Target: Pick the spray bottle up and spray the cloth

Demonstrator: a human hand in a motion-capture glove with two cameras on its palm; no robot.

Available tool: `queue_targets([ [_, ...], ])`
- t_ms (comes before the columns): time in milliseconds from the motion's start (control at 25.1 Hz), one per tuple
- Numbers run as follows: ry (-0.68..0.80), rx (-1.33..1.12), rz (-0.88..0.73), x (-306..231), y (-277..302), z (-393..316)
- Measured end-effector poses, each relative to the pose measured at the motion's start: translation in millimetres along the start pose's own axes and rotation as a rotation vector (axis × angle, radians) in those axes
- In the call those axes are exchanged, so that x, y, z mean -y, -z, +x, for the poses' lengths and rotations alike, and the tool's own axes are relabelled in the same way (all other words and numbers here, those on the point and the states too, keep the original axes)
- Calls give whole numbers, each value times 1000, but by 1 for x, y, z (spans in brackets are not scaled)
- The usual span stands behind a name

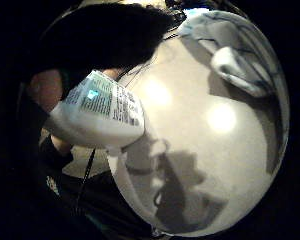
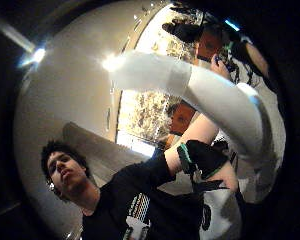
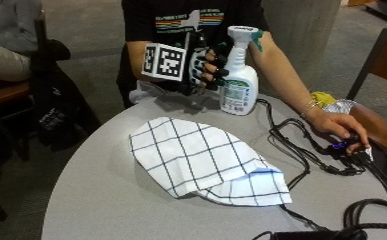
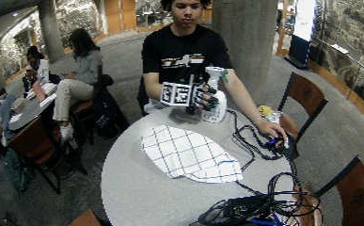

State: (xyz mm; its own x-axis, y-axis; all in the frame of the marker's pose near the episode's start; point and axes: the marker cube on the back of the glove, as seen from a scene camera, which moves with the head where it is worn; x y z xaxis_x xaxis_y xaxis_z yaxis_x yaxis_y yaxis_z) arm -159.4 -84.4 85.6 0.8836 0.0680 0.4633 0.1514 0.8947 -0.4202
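Fingers of the gloved right hand (image 3: 203, 67) curl round the neck of the spray bottle (image 3: 239, 80), just under its white trigger head. The bottle stands upright, its base at or just above the bench (image 3: 93, 185); I cannot tell whether it touches. Its label faces the outside camera. In the little finger side palm view the bottle's body (image 1: 97, 112) fills the space next to the palm, printed label showing, with the bench top beyond it. In the thumb side palm view the bottle's white neck and shoulder (image 2: 215, 102) run across close to the palm.

Below the hand and nearer the outside camera, the cloth (image 3: 203, 162) lies flat on the bench, white with dark check lines, one corner folded over. It is apart from the bottle.

Off to the far side from the gloved hand, the bare hand (image 3: 343, 130) rests on the bench among black cables (image 3: 299, 150).
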Motion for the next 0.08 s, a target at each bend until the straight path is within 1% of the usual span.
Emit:
queue_targets([
  [80, -2, -16, 38, -8, 11, -2],
])
